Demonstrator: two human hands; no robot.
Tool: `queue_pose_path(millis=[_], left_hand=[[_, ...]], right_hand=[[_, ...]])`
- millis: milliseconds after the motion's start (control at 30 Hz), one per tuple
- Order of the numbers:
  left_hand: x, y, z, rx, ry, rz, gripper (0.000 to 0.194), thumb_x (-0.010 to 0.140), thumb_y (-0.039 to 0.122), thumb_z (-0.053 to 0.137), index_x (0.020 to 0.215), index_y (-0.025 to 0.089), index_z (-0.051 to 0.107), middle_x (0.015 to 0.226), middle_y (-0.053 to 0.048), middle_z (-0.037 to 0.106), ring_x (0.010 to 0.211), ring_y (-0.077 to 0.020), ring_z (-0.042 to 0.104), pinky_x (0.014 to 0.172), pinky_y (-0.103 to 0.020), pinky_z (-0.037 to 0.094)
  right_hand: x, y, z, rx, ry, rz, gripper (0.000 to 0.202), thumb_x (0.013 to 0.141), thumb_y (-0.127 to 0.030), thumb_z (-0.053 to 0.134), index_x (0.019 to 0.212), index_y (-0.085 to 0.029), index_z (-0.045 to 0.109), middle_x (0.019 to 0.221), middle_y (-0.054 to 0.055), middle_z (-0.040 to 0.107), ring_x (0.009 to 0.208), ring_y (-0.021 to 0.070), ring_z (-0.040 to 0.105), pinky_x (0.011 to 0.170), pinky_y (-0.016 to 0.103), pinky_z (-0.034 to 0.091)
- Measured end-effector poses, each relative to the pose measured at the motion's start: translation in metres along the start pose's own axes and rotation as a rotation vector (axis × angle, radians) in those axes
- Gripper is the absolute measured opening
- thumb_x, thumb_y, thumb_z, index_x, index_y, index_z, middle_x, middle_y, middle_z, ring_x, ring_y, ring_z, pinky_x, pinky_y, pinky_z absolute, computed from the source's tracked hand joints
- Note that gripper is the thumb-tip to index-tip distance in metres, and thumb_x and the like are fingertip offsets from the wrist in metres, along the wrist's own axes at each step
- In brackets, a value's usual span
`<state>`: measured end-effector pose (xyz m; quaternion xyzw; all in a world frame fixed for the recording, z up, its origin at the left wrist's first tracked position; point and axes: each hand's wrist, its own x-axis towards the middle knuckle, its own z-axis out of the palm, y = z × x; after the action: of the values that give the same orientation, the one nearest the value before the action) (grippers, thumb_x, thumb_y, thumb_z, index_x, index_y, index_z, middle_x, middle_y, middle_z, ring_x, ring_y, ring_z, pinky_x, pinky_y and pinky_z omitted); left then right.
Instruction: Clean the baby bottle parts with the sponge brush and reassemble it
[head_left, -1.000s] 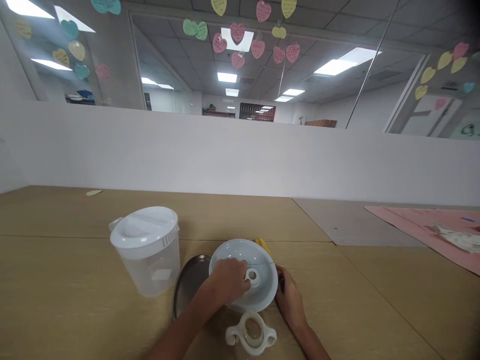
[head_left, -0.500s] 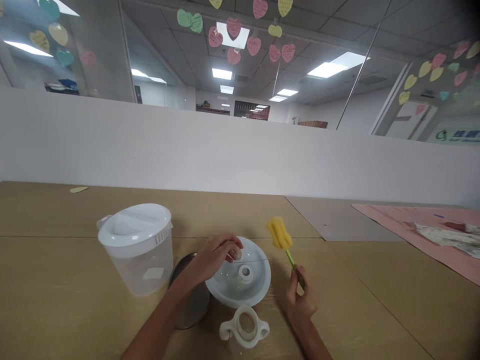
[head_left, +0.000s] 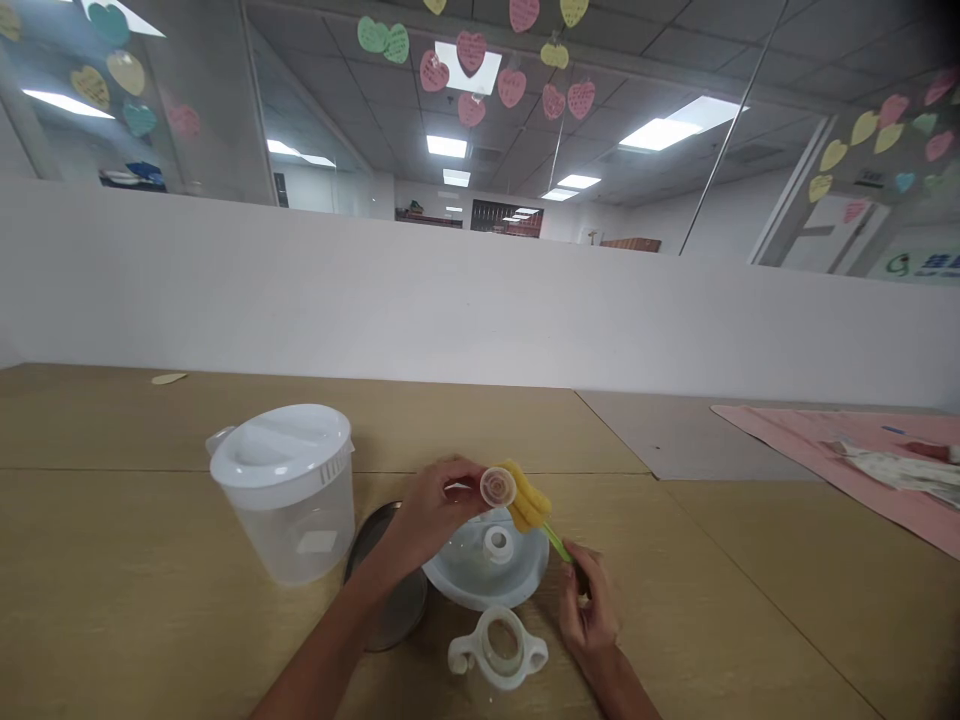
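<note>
My left hand point(head_left: 441, 510) pinches a small round translucent cap point(head_left: 497, 487), its ringed face turned toward me. In my right hand point(head_left: 590, 600) is the green handle of a sponge brush; the yellow sponge head point(head_left: 529, 497) lies right beside the cap, and whether they touch I cannot tell. Below both hands sits a pale bowl-shaped piece point(head_left: 457, 585) with a raised ring point(head_left: 498, 544) in its middle. Nearer to me stands a clear bottle with a white two-handled collar point(head_left: 501, 648), open at the top. A dark round metal lid or pan point(head_left: 397, 610) is partly hidden behind my left forearm.
To the left, a translucent pitcher point(head_left: 300, 535) with a white lid point(head_left: 281, 450) stands on the brown table point(head_left: 150, 580). A pink cloth point(head_left: 795, 430) with fabric on it covers the far right. A white wall point(head_left: 465, 310) rises behind the table.
The sponge brush has moved left and slightly down to the cap. My left hand has lifted the cap a little and turned its round face toward me.
</note>
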<state>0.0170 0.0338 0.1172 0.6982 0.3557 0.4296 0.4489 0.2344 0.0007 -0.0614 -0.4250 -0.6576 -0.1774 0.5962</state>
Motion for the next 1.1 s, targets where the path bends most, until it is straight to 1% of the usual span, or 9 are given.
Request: queue_pose_path(millis=[267,400,500,633,733,833,967,1033,1100], left_hand=[[0.002,0.015,0.007,-0.012,0.075,-0.029,0.033,0.078,0.041,0.056,0.085,0.012,0.07,0.081,-0.005,0.067,0.08,-0.018,0.059,0.072,-0.025,0.045],[0.002,0.012,0.01,0.006,0.079,-0.031,0.034,0.082,0.041,0.052,0.086,0.013,0.07,0.083,-0.005,0.066,0.079,-0.0177,0.058,0.071,-0.025,0.044],[0.003,0.006,0.011,-0.048,0.086,-0.009,0.032,0.082,0.039,0.052,0.089,0.014,0.07,0.096,-0.006,0.066,0.087,-0.0183,0.059,0.076,-0.025,0.044],[0.005,-0.003,0.015,-0.172,0.12,-0.019,0.033,0.08,0.041,0.054,0.094,0.015,0.069,0.103,-0.007,0.066,0.09,-0.0184,0.059,0.083,-0.027,0.044],[0.005,-0.011,0.017,-0.241,0.119,-0.076,0.034,0.079,0.042,0.056,0.096,0.015,0.068,0.099,-0.006,0.068,0.093,-0.0189,0.058,0.086,-0.028,0.043],[0.005,-0.016,0.019,-0.322,0.148,-0.151,0.037,0.08,0.044,0.054,0.101,0.016,0.066,0.107,-0.007,0.066,0.099,-0.02,0.057,0.084,-0.028,0.044],[0.004,-0.017,0.021,-0.415,0.215,-0.249,0.041,0.083,0.045,0.05,0.111,0.016,0.06,0.122,-0.009,0.059,0.108,-0.0215,0.054,0.082,-0.028,0.046],[0.004,-0.015,0.021,-0.45,0.228,-0.285,0.042,0.084,0.045,0.048,0.112,0.017,0.059,0.124,-0.01,0.057,0.11,-0.0221,0.054,0.08,-0.028,0.046],[0.003,-0.013,0.019,-0.439,0.232,-0.27,0.041,0.083,0.045,0.048,0.11,0.017,0.06,0.123,-0.009,0.058,0.11,-0.0215,0.054,0.08,-0.027,0.046]], right_hand=[[-0.003,0.005,-0.001,-0.12,-0.031,0.047,0.023,0.085,-0.026,0.054,0.106,-0.018,0.059,0.083,0.01,0.067,0.064,0.0178,0.063,0.051,0.027,0.052],[0.002,-0.002,0.0,-0.124,-0.015,0.049,0.024,0.086,-0.022,0.053,0.109,-0.018,0.058,0.083,0.01,0.067,0.068,0.0179,0.064,0.056,0.027,0.053],[0.005,-0.007,0.0,-0.09,-0.011,0.069,0.026,0.086,-0.018,0.052,0.112,-0.017,0.056,0.082,0.009,0.067,0.067,0.0168,0.064,0.056,0.026,0.053],[0.004,-0.002,-0.003,-0.055,-0.012,0.012,0.03,0.083,-0.013,0.055,0.113,-0.017,0.056,0.087,0.01,0.068,0.071,0.0182,0.066,0.059,0.028,0.055],[0.004,0.002,-0.007,-0.048,-0.038,-0.039,0.032,0.081,-0.012,0.056,0.113,-0.019,0.058,0.088,0.01,0.069,0.074,0.0204,0.067,0.061,0.031,0.056],[0.006,-0.001,-0.01,-0.041,-0.07,-0.107,0.033,0.079,-0.013,0.058,0.112,-0.02,0.06,0.087,0.009,0.069,0.074,0.021,0.067,0.061,0.032,0.057],[0.014,-0.007,-0.013,-0.045,-0.083,-0.146,0.036,0.078,-0.011,0.056,0.113,-0.019,0.059,0.084,0.009,0.069,0.07,0.0206,0.067,0.058,0.032,0.056],[0.017,-0.008,-0.015,-0.052,-0.087,-0.163,0.035,0.078,-0.011,0.055,0.112,-0.019,0.06,0.083,0.009,0.069,0.067,0.0203,0.066,0.057,0.032,0.056],[0.019,-0.007,-0.017,-0.043,-0.105,-0.194,0.035,0.078,-0.011,0.055,0.112,-0.019,0.059,0.081,0.009,0.068,0.066,0.0199,0.065,0.055,0.032,0.055]])
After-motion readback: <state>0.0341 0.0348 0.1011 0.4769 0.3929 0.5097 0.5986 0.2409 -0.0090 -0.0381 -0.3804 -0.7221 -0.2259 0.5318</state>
